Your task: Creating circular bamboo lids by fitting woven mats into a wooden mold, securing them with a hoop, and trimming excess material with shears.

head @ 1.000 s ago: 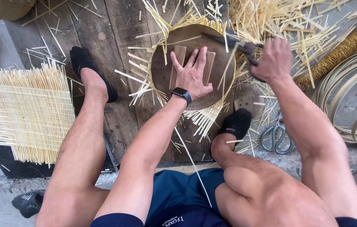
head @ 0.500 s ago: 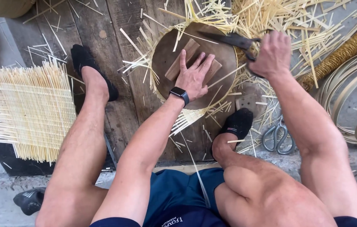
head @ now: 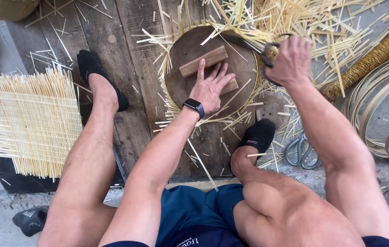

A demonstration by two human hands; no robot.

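Gripping the black handles of the scissors (head: 258, 48), my right hand (head: 290, 61) is curled shut around them at the far edge of the round brown board (head: 180, 82). My left hand (head: 210, 87) lies flat with spread fingers on two wooden blocks (head: 203, 61) on that board. Pale straw strips (head: 341, 41) stick out all around it. A woven mat (head: 29, 121) lies by my left foot.
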